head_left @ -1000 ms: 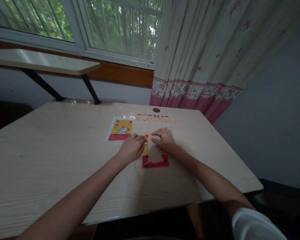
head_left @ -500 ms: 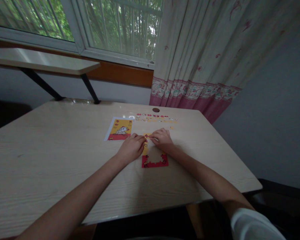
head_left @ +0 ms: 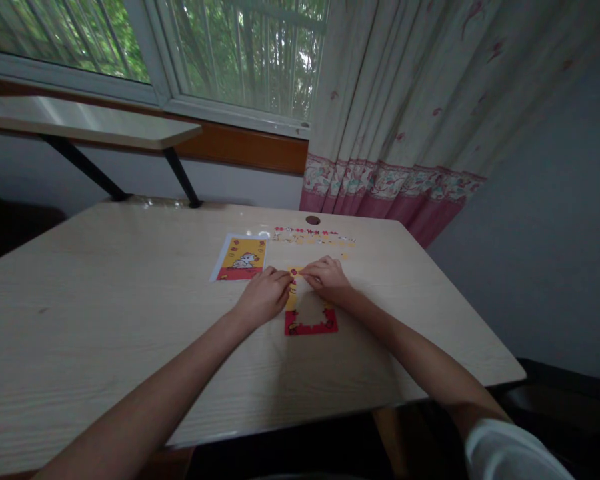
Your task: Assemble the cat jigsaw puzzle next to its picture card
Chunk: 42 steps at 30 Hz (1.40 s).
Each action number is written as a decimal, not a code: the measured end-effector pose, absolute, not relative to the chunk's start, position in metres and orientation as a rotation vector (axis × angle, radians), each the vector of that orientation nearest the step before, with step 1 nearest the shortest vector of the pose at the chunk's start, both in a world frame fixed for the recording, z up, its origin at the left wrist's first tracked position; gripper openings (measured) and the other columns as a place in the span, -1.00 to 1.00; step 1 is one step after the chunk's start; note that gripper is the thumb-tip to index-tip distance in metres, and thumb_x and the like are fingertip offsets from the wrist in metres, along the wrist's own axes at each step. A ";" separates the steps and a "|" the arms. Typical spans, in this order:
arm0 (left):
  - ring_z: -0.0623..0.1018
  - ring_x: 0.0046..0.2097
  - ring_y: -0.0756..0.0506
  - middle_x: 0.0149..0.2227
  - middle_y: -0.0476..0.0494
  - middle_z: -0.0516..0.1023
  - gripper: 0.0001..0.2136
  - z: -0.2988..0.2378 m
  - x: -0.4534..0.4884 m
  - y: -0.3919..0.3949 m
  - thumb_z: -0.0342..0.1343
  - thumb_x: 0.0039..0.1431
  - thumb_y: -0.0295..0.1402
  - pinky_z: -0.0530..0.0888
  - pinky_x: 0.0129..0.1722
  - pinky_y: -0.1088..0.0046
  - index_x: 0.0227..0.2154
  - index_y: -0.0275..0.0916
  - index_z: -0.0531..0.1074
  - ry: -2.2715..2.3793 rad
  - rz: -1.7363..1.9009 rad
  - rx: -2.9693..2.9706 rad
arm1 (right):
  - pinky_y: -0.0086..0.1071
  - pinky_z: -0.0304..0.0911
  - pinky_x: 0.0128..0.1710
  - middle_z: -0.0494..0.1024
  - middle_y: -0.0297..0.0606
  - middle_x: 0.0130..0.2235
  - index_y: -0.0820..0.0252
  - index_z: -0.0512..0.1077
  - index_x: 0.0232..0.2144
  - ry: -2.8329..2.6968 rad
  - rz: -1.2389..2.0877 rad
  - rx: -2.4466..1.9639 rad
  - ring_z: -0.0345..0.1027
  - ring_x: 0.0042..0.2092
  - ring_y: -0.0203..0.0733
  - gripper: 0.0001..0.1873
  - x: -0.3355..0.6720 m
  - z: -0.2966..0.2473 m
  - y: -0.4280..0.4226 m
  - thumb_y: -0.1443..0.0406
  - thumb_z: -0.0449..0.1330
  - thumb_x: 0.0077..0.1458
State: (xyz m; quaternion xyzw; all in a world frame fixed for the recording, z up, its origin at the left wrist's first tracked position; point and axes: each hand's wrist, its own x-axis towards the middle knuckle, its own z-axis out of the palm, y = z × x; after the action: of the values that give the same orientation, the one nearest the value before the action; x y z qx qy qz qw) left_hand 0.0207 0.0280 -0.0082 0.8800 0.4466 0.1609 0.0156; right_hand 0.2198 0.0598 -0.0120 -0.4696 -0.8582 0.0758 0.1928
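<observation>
A partly assembled jigsaw puzzle (head_left: 311, 329) lies flat on the table, its red bottom border and yellow left side joined around a bare middle. At its upper left corner my left hand (head_left: 266, 295) is closed, fingertips on the left edge of a yellow puzzle piece with a red diamond (head_left: 294, 272). From the other side my right hand (head_left: 329, 277) pinches at the same corner, thumb and forefinger touching the piece's right edge. The fingers partly cover the pieces there. Left of the hands is a printed picture sheet (head_left: 241, 259) of a white animal on yellow and red.
Rows of loose puzzle pieces (head_left: 314, 236) lie behind the hands, with one yellow piece (head_left: 345, 256) apart from them. The wooden table (head_left: 130, 320) has a round cable hole (head_left: 313, 220) near its back edge. A raised shelf (head_left: 90, 123) stands at back left; a curtain (head_left: 380, 133) hangs behind.
Both hands stay at the puzzle's upper left corner, with only tiny finger shifts. The whole view has moved very slightly.
</observation>
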 end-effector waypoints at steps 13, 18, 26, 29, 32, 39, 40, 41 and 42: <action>0.42 -0.06 -0.18 -0.06 -0.27 0.44 -0.73 -0.010 0.018 0.030 -0.10 0.21 -0.45 0.39 -0.06 0.22 -0.09 -0.29 0.41 1.365 0.551 2.687 | -0.22 0.11 -0.02 0.55 -0.20 -0.16 0.10 0.51 -0.18 -2.332 0.265 -1.245 0.35 -0.08 -0.16 -0.74 0.282 -0.025 0.082 0.16 0.13 0.14; 0.37 0.01 -0.21 0.01 -0.27 0.41 -0.69 -0.010 0.022 0.031 -0.12 0.28 -0.33 0.35 0.00 0.19 0.00 -0.30 0.35 1.326 0.547 2.715 | -0.20 0.08 0.01 0.55 -0.21 -0.16 0.09 0.51 -0.19 -2.350 0.275 -1.249 0.34 -0.07 -0.16 -0.76 0.277 -0.024 0.079 0.17 0.17 0.12; 0.33 0.07 -0.22 0.07 -0.26 0.38 -0.66 -0.016 0.023 0.034 -0.16 0.31 -0.26 0.30 0.03 0.14 0.03 -0.26 0.33 1.332 0.487 2.738 | -0.22 0.08 -0.01 0.54 -0.21 -0.16 0.10 0.51 -0.19 -2.349 0.277 -1.264 0.32 -0.07 -0.15 -0.76 0.277 -0.022 0.078 0.19 0.16 0.12; 0.32 0.08 -0.22 0.09 -0.26 0.37 -0.65 -0.015 0.023 0.033 -0.17 0.31 -0.25 0.29 0.02 0.15 0.04 -0.26 0.32 1.334 0.466 2.748 | -0.22 0.08 -0.01 0.53 -0.22 -0.15 0.08 0.51 -0.19 -2.346 0.274 -1.264 0.32 -0.07 -0.15 -0.76 0.276 -0.023 0.078 0.18 0.15 0.12; 0.30 0.09 -0.24 0.08 -0.24 0.38 -0.67 -0.013 0.023 0.033 -0.15 0.31 -0.25 0.27 0.02 0.15 0.03 -0.25 0.32 1.343 0.458 2.771 | -0.22 0.08 -0.02 0.53 -0.22 -0.16 0.08 0.51 -0.19 -2.343 0.278 -1.259 0.32 -0.07 -0.16 -0.77 0.277 -0.023 0.078 0.18 0.16 0.12; 0.32 0.06 -0.24 0.07 -0.21 0.40 -0.68 -0.008 0.025 0.032 -0.15 0.31 -0.25 0.28 -0.02 0.17 0.01 -0.24 0.33 1.368 0.399 2.800 | -0.24 0.08 -0.02 0.53 -0.22 -0.17 0.11 0.51 -0.19 -2.349 0.285 -1.247 0.32 -0.09 -0.16 -0.77 0.278 -0.022 0.079 0.19 0.17 0.12; 0.33 0.05 -0.24 0.06 -0.21 0.40 -0.68 -0.008 0.025 0.032 -0.15 0.31 -0.25 0.28 -0.02 0.17 0.00 -0.24 0.33 1.371 0.395 2.803 | -0.24 0.09 -0.02 0.53 -0.22 -0.17 0.11 0.51 -0.19 -2.349 0.285 -1.249 0.32 -0.09 -0.16 -0.77 0.277 -0.022 0.078 0.19 0.17 0.12; 0.33 0.05 -0.25 0.06 -0.22 0.40 -0.68 -0.008 0.025 0.032 -0.15 0.31 -0.25 0.28 -0.03 0.16 0.00 -0.24 0.34 1.375 0.393 2.805 | -0.25 0.09 -0.03 0.53 -0.22 -0.17 0.11 0.51 -0.20 -2.348 0.285 -1.252 0.32 -0.09 -0.17 -0.77 0.277 -0.021 0.077 0.19 0.17 0.12; 0.33 0.05 -0.25 0.07 -0.22 0.40 -0.68 -0.009 0.025 0.032 -0.16 0.31 -0.25 0.28 -0.03 0.15 0.00 -0.24 0.34 1.377 0.393 2.804 | -0.25 0.10 -0.03 0.53 -0.22 -0.18 0.11 0.51 -0.20 -2.348 0.286 -1.254 0.32 -0.09 -0.16 -0.77 0.276 -0.020 0.076 0.19 0.17 0.12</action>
State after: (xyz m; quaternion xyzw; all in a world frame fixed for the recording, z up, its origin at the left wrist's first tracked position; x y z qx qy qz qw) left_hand 0.0253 0.0321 -0.0087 0.8906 0.4374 0.1247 -0.0036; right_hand 0.2762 0.0763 -0.0203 -0.4558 -0.8535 0.1039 0.2304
